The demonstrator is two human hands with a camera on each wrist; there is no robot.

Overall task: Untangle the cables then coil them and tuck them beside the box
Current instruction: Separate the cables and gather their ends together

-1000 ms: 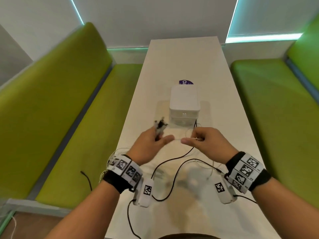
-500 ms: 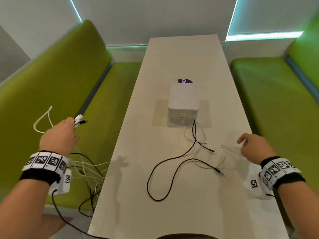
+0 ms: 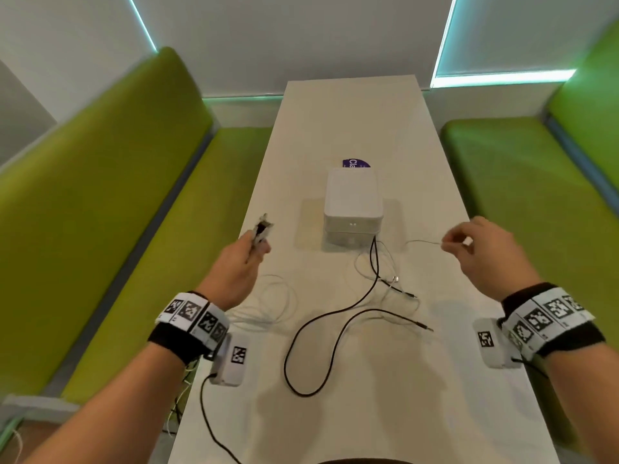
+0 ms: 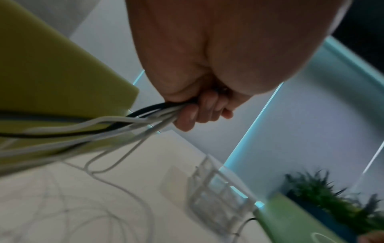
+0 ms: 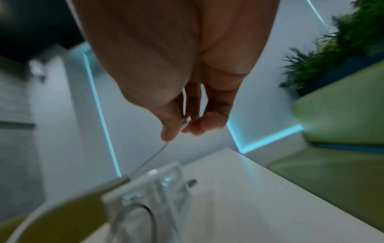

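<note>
A white box (image 3: 352,209) stands in the middle of the long white table (image 3: 351,108). A black cable (image 3: 315,321) runs from the box's front and loops toward me, its plug at the right. Thin white cables (image 3: 278,296) lie tangled around it. My left hand (image 3: 239,262) is raised left of the box and grips a bundle of black and white cable ends (image 4: 145,115), whose plugs (image 3: 262,229) stick up above the fist. My right hand (image 3: 469,247) is raised right of the box and pinches the end of a thin white cable (image 5: 166,146) between thumb and finger.
Green benches (image 3: 140,195) flank the table on both sides. A purple sticker (image 3: 355,163) lies just behind the box. More cables hang off the table's left edge (image 3: 182,393). A green plant (image 5: 324,54) stands beyond the right bench.
My left hand swung out over the left bench with the bundle and has come back beside the box. My right hand moved to the right and has risen, drawing a thin white cable with it.
</note>
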